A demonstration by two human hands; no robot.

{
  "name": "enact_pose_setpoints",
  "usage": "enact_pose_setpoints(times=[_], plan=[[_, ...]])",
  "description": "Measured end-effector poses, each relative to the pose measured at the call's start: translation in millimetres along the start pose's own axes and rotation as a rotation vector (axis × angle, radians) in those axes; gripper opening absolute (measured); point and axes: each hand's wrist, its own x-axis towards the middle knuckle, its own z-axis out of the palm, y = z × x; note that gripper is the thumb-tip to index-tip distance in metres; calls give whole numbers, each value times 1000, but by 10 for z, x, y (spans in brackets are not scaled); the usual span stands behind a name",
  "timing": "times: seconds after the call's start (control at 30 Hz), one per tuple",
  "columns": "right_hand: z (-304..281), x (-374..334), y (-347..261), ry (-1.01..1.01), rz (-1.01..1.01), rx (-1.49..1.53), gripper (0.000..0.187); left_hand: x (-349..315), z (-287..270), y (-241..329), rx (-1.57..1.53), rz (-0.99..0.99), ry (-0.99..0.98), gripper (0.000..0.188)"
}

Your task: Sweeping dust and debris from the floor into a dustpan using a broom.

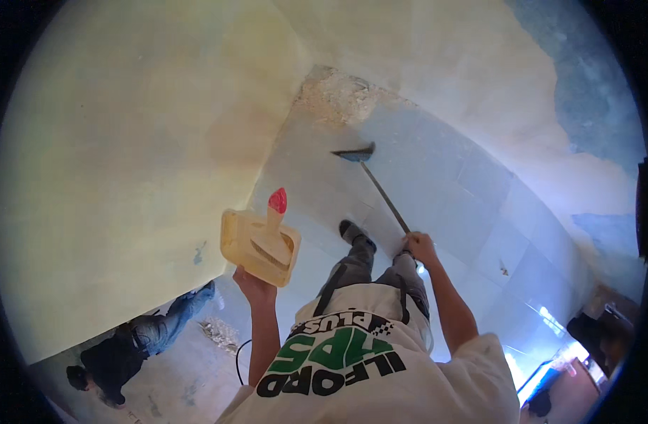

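My left hand [255, 284] is closed on the lower edge of a yellowish plastic tub [232, 237], held out in front of me. A pale handle with a red end [278, 201] stands up from the tub; what kind of tool it belongs to I cannot tell. In my right hand [420, 247] is the upper part of a broom's long stick, the fingers wrapped round it. The broom [385, 196] slants away from me, its dark flared head [355, 153] down on the floor, short of a heap of pale debris [338, 95] in the corner.
A yellowish wall [126, 155] rises on the left, and a patchy wall [479, 63] on the right. Pale floor tiles [437, 152] lie between them. Another person [122, 353] in dark top and jeans is at lower left, near more rubble [219, 332]. Dark objects [606, 321] stand at lower right.
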Motion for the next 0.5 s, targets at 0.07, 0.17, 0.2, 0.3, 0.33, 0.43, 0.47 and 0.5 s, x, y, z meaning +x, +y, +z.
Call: enact_pose_setpoints(times=[0.07,0.17,0.2,0.3,0.33,0.43,0.47,0.5], plan=[[-327,-456,111,15,63,3,24,17,98,-116,5,4,-22,54],[-544,-1069,109,-22,208,77,25,-49,215,-168,17,-6,-47,55],[-552,-1237,129,-40,262,132,26,-86,229,-159,23,-14,-49,56],[-538,-1331,123,-146,250,292,26,-109,247,-208,-13,-61,-98,57],[-490,-1257,94,-145,212,411,30,-97,270,-253,-28,-67,-111,57],[-486,-918,90,-162,-122,667,45,-64,279,-441,-9,-62,-164,58],[-504,-741,101,-93,-121,699,46,-53,255,-520,-14,-72,-179,58],[-566,-575,76,-21,-119,732,47,-56,263,-604,-19,-85,-195,58]])
